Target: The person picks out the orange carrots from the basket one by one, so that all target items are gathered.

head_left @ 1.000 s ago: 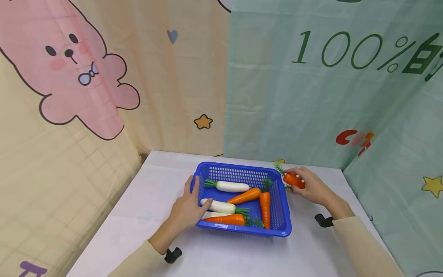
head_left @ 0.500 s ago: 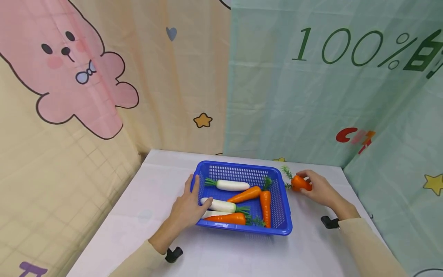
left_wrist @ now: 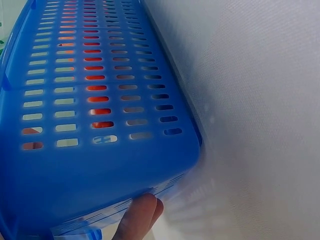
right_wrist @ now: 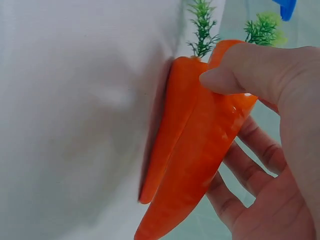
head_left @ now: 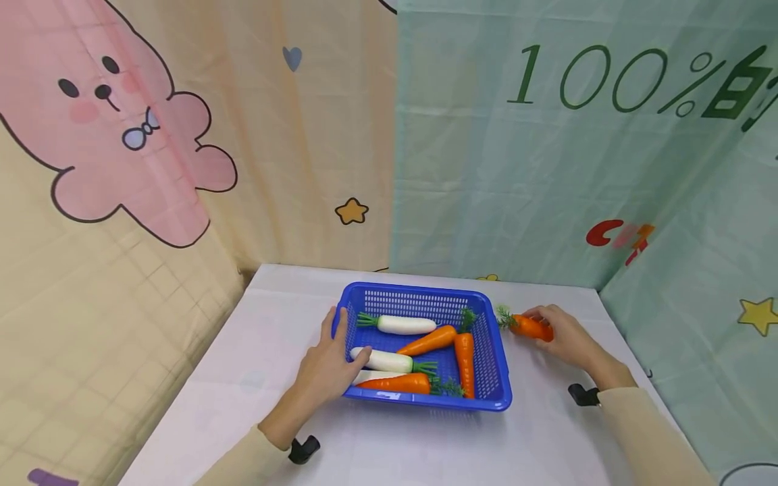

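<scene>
Having shifted rightward, the right hand (head_left: 566,337) pinches one carrot (right_wrist: 192,160) alongside a second carrot (right_wrist: 172,120), leaving both outside the blue basket (head_left: 444,403), near its right side, while the left hand (head_left: 325,368) grips its left end.

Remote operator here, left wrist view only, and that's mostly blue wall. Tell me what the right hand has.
Observer: The right hand pinches a carrot near its leafy end.

Operator: Check whether anything lies against it.

Observer: Yes, a second carrot lies alongside it, on the table side; I can't tell whether the grip takes in both.

Operator: Now count what's inside the container I'm looking at.

Observer: The blue basket holds three carrots and three white radishes, one radish largely hidden.
</scene>
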`<state>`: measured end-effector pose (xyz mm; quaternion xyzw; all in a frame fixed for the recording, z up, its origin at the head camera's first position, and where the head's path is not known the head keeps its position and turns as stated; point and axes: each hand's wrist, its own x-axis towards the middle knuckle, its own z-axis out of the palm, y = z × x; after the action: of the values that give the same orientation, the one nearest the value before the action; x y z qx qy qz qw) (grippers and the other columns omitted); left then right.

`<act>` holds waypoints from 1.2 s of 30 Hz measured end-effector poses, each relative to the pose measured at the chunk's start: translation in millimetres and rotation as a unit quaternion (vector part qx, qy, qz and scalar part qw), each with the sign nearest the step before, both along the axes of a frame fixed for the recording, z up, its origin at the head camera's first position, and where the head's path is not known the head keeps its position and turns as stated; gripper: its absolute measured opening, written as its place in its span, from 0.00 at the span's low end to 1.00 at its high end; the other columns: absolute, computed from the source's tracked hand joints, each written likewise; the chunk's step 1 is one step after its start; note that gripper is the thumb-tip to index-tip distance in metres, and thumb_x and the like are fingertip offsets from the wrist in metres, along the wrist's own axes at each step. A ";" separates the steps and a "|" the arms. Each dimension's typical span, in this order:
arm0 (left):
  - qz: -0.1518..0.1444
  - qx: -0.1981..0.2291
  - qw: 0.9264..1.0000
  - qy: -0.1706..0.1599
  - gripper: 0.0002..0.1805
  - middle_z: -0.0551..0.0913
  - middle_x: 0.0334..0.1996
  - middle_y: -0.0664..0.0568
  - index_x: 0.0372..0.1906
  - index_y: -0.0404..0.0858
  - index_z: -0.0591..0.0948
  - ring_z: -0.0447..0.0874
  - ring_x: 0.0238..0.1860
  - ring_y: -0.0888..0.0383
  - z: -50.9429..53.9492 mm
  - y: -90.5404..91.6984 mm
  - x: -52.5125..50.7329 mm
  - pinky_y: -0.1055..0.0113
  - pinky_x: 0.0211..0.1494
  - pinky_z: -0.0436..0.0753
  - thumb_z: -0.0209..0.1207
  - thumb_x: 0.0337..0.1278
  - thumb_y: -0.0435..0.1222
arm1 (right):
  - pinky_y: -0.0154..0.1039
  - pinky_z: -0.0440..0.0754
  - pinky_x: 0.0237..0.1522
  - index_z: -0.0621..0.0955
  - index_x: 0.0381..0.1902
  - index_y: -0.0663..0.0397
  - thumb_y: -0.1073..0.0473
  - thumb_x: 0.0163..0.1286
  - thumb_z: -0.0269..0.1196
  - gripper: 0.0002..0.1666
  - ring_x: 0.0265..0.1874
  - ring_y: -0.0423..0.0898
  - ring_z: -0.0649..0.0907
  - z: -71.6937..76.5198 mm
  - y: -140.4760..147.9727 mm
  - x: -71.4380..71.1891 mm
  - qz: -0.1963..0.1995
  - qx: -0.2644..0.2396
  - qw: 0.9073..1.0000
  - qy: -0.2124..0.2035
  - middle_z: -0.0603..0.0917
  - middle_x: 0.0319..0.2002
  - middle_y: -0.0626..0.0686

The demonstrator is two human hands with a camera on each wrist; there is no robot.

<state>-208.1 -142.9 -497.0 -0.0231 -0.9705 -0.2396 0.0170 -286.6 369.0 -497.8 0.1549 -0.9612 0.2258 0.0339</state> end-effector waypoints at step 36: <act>-0.001 0.005 1.000 0.000 0.59 0.45 0.98 0.37 0.98 0.41 0.49 0.85 0.33 0.48 -1.2 -0.4 0.4 0.53 0.44 0.95 0.64 0.82 0.62 | 0.76 0.88 0.68 0.88 0.72 0.59 0.69 0.72 0.81 0.31 0.58 0.67 0.86 -26.8 4.5 8.0 -0.028 0.029 0.999 -0.015 0.86 0.59 0.68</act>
<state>-207.7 -143.4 -498.3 -0.0240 -0.9691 -0.2447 0.0172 -278.6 373.5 -524.6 0.1255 -0.9717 0.1988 0.0215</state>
